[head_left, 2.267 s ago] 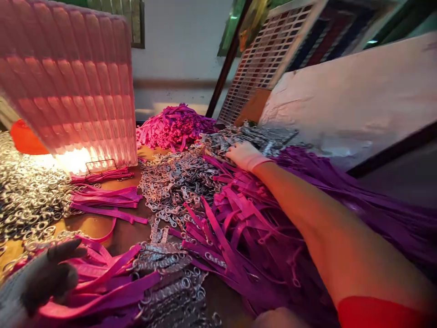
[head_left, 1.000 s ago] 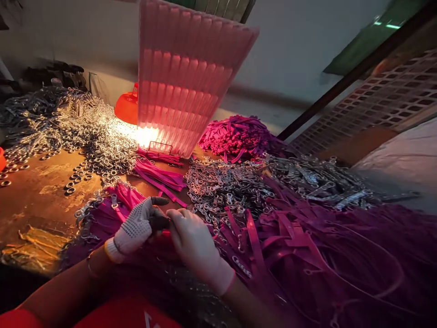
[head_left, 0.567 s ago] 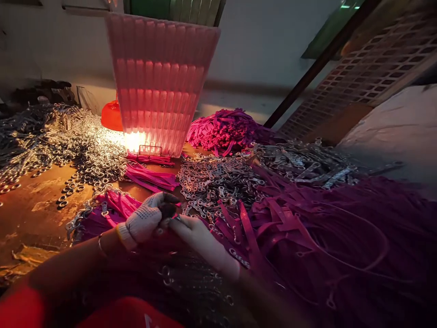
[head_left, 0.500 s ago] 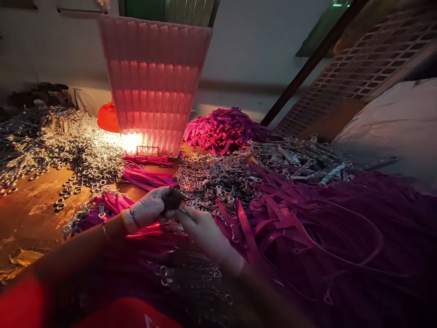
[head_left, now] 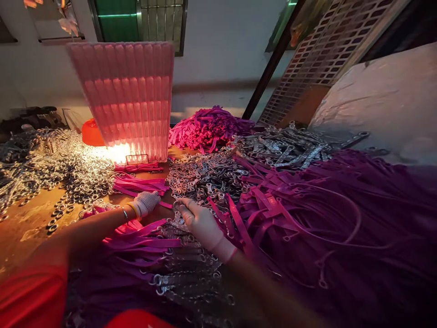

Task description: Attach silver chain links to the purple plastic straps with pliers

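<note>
My left hand (head_left: 147, 203), in a dotted white glove, is closed at the end of a magenta strap (head_left: 165, 205) that sticks out to its right. To the right of it, my right hand (head_left: 201, 223), in a thin white glove, pinches a small metal piece (head_left: 176, 205) between thumb and forefinger. Just below both hands lie more magenta straps (head_left: 146, 243) with metal links (head_left: 164, 282) at their ends. Behind them is a heap of metal pieces (head_left: 205, 177).
A ribbed translucent panel (head_left: 129, 100) stands before a glowing red lamp (head_left: 91, 133). Metal rings and links (head_left: 78, 164) are heaped at left. Magenta straps (head_left: 341, 209) cover the right side, with another bundle (head_left: 211, 127) at the back.
The view has shifted. My hands, close together before, are now apart, with my left hand to the left. The dark item between them no longer shows, and a magenta strap shows at my left hand.
</note>
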Tool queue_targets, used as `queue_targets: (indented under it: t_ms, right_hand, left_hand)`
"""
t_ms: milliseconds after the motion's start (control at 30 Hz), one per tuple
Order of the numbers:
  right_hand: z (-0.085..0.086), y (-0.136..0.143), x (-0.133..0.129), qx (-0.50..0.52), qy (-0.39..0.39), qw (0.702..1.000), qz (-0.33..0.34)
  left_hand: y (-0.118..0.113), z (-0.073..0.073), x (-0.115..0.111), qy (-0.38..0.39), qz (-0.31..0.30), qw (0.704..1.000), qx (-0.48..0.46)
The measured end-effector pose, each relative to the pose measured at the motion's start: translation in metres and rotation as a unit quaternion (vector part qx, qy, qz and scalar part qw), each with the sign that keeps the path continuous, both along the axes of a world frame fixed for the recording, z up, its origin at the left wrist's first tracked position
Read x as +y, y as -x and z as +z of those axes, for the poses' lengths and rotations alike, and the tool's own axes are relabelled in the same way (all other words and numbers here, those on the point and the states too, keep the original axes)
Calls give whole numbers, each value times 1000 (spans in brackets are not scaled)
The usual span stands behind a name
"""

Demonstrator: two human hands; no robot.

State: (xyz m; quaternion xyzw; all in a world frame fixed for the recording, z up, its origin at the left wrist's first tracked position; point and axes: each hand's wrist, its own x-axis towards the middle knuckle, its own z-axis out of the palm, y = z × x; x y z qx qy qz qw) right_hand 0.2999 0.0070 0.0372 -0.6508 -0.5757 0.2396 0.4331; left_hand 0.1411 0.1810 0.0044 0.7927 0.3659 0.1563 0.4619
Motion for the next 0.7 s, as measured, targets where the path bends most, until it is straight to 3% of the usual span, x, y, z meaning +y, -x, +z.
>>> queue_targets:
  t_ms: [133,267,367,500,567,700]
  right_hand:
    - [7,16,-4,-16,-38,998,41]
    - [19,36,-5,-124,-35,990,63]
    - [30,51,-6,-261,-4,965,33]
    - [38,66,-8,-383,24,923,35]
    - [37,69,-10,-423,24,905,33]
    - [28,71,-16,-470,17,882,34]
  left_hand:
    - [16,17,-7,42,16,999,11]
    - [42,44,-39,90,18,995,-29]
    - [57,58,-70,130,23,987,-96]
    - [66,64,-100,174,39,976,-127]
    - [67,62,-108,158,29,981,-106]
    - [67,53,-113,5,-45,995,-90]
